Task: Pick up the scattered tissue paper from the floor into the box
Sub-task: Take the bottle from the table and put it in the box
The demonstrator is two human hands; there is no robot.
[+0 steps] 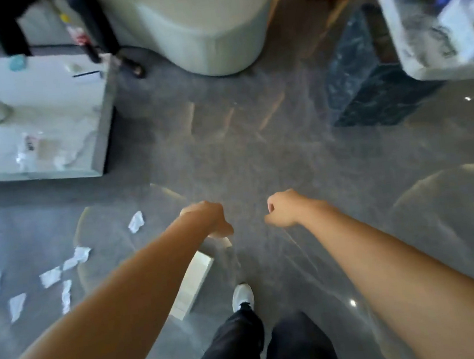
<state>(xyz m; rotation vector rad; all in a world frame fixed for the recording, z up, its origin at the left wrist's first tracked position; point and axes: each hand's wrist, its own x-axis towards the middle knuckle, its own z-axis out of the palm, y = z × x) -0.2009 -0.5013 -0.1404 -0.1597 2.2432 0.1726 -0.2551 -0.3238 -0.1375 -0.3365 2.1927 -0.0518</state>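
Observation:
Several torn white tissue pieces (50, 277) lie scattered on the glossy grey floor at the lower left, and one piece (135, 221) sits closest to my hands. My left hand (209, 218) reaches forward with its fingers curled down over the top end of a long white box (195, 280), which hangs below my forearm and appears held. To its right, my right hand (281, 208) is a closed fist with nothing visible in it. Both hands are to the right of the tissue and apart from it.
A low white marble table (102, 129) with papers and a vase stands at the left. Behind it are another person's dark-trousered legs (9, 30). A pale rounded seat (200, 37) is ahead, and a dark marble block (365, 78) under a white tabletop is at the right. My white shoe (242, 295) is below.

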